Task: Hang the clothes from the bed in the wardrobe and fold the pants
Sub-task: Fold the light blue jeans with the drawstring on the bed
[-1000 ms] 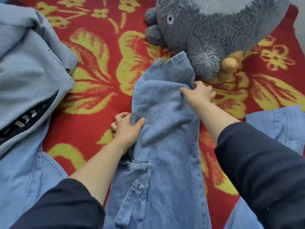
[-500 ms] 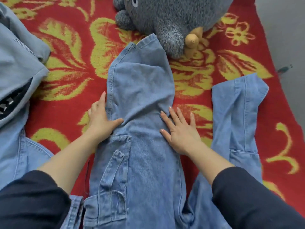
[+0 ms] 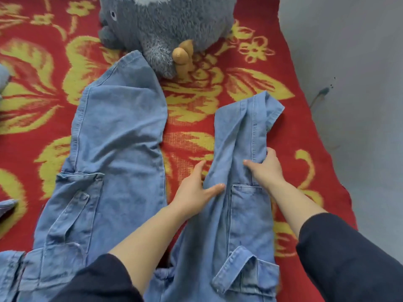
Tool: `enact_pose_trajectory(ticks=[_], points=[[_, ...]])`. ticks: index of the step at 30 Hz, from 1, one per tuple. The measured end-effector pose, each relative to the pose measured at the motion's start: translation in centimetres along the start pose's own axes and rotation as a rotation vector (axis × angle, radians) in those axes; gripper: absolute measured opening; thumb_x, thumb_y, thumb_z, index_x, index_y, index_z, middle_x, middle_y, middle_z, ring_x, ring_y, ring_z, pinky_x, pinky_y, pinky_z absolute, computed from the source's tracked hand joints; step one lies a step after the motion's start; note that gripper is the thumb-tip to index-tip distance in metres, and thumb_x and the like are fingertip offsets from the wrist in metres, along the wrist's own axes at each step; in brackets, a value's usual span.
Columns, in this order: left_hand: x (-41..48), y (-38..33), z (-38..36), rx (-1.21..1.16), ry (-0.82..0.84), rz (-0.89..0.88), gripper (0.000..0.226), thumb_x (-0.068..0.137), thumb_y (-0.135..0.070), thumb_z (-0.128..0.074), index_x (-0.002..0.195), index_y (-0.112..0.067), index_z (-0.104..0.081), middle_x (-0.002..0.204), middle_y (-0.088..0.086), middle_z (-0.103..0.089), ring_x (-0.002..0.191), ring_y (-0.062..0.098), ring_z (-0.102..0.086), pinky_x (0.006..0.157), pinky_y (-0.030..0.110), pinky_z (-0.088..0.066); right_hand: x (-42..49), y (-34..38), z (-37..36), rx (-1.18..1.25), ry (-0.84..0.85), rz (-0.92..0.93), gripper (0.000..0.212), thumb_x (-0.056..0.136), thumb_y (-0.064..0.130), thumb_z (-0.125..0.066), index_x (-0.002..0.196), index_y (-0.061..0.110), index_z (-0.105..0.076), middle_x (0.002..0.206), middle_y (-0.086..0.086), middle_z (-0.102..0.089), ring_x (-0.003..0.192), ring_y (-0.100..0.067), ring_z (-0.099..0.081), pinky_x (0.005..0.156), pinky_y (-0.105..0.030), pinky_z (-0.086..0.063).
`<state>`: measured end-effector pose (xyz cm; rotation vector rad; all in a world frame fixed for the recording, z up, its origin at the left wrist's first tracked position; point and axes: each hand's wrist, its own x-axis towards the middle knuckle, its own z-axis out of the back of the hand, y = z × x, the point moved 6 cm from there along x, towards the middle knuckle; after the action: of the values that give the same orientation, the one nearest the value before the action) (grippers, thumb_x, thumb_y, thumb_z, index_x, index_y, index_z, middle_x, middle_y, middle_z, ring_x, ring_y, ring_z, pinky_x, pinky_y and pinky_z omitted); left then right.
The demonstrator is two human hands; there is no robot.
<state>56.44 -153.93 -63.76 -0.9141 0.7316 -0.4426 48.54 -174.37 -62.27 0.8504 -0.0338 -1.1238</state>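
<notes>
Light blue denim cargo pants [image 3: 117, 149] lie spread on the bed, legs pointing away from me. The left leg lies flat with a side pocket. The right leg [image 3: 239, 131] is creased lengthwise, its cuff folded over at the far end. My left hand [image 3: 196, 188] presses on the inner edge of the right leg, fingers spread, thumb on the denim. My right hand [image 3: 266, 168] pinches the outer seam of that same leg just above its cargo pocket [image 3: 246, 205].
The bed carries a red blanket with yellow flowers [image 3: 196, 99]. A grey plush toy [image 3: 165, 29] sits at the far end, touching the left cuff. The bed's right edge meets a grey floor [image 3: 349, 83]. Bits of other blue clothing [image 3: 4, 77] show at the left edge.
Both hands have left the left pant leg and moved right onto the right leg. The view has swung right, so the clothes pile at the left is almost out of frame.
</notes>
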Motion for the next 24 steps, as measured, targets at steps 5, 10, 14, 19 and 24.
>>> enact_pose_trajectory(ticks=[5, 10, 14, 19, 24], points=[[-0.9, 1.0, 0.6, -0.410, -0.006, 0.251, 0.023, 0.046, -0.022, -0.062, 0.066, -0.011, -0.055, 0.067, 0.010, -0.047, 0.065, 0.017, -0.042, 0.057, 0.031, -0.031, -0.2, -1.5, 1.7, 0.507, 0.478, -0.094, 0.033, 0.057, 0.003, -0.068, 0.089, 0.002, -0.067, 0.082, -0.015, -0.062, 0.074, -0.029, -0.057, 0.067, -0.036, -0.046], [-9.1, 4.2, 0.5, 0.079, 0.842, 0.719, 0.011, 0.052, -0.004, -0.065, 0.050, -0.014, -0.061, 0.054, 0.004, -0.056, 0.054, 0.017, -0.059, 0.050, 0.028, -0.053, -5.6, -9.5, 6.0, -0.279, 1.315, -0.393, 0.029, 0.078, 0.013, -0.072, 0.106, 0.004, -0.068, 0.095, -0.013, -0.072, 0.077, -0.024, -0.069, 0.059, -0.029, -0.057], [-1.9, 0.7, 1.8, 0.282, 0.391, 0.516, 0.014, 0.080, -0.014, -0.058, 0.069, -0.011, -0.065, 0.066, 0.012, -0.070, 0.063, 0.025, -0.068, 0.051, 0.024, -0.050, 0.1, -7.8, 5.7, -0.004, 0.676, -0.214, 0.035, 0.081, 0.034, -0.073, 0.102, 0.006, -0.067, 0.093, -0.007, -0.069, 0.073, -0.016, -0.063, 0.064, -0.030, -0.053], [4.9, -5.3, -0.6, 0.075, -0.102, 0.264, 0.045, 0.078, -0.062, -0.061, 0.098, -0.021, -0.063, 0.090, -0.003, -0.067, 0.085, 0.021, -0.062, 0.077, 0.035, -0.052, 2.5, -4.0, 3.5, 0.216, 0.250, -0.047, 0.046, 0.069, 0.054, -0.077, 0.100, 0.022, -0.064, 0.095, 0.011, -0.068, 0.087, -0.008, -0.065, 0.075, -0.029, -0.051], [7.1, -7.5, -1.3, 0.296, -0.168, 0.170, 0.019, 0.077, -0.027, -0.066, 0.067, -0.011, -0.060, 0.059, 0.000, -0.054, 0.061, 0.021, -0.051, 0.049, 0.028, -0.035, 4.0, -1.5, 4.7, 0.177, 0.150, 0.002, 0.024, 0.075, 0.025, -0.072, 0.062, 0.011, -0.058, 0.061, 0.001, -0.055, 0.060, -0.016, -0.050, 0.056, -0.031, -0.039]])
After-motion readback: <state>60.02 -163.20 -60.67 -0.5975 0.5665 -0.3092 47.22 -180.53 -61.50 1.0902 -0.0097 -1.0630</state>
